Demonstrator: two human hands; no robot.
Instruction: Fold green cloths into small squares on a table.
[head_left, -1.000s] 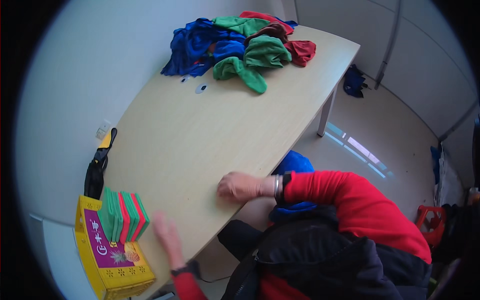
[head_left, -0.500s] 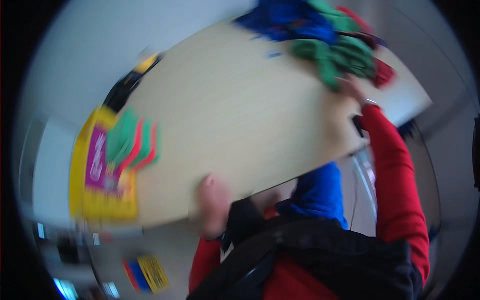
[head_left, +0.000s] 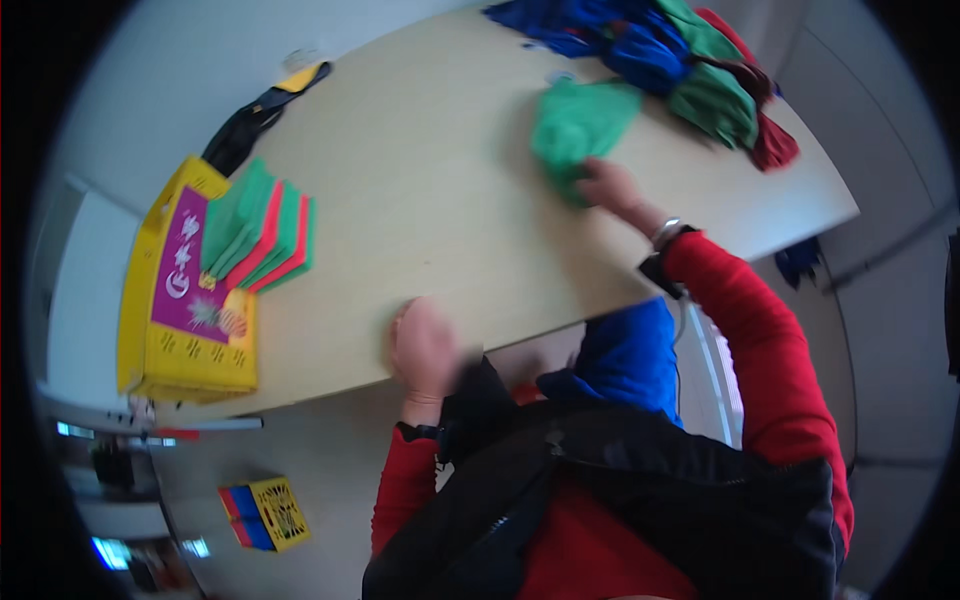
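Observation:
My right hand (head_left: pixel 610 185) is closed on the near edge of a green cloth (head_left: pixel 582 128), which lies loosely bunched on the pale table (head_left: pixel 430 200). Beyond it, at the far right, sits a heap of crumpled cloths: blue (head_left: pixel 645 55), darker green (head_left: pixel 715 105) and dark red (head_left: pixel 772 145). My left hand (head_left: pixel 425 345) rests on the table close to its front edge, apart from any cloth; its fingers are turned under and slightly blurred. To the left, folded green and red cloths (head_left: pixel 262 228) form a neat stack that leans against a yellow crate.
The yellow crate (head_left: pixel 195 372) with a purple panel stands at the table's left end. Behind it lies a black and yellow item (head_left: pixel 245 130) along the far edge. On the floor at lower left is a yellow, blue and red crate (head_left: pixel 265 513).
My right hand has drawn the green cloth out of the heap, leftward onto the middle of the table. The left hand stays near the front edge. The view has shifted slightly.

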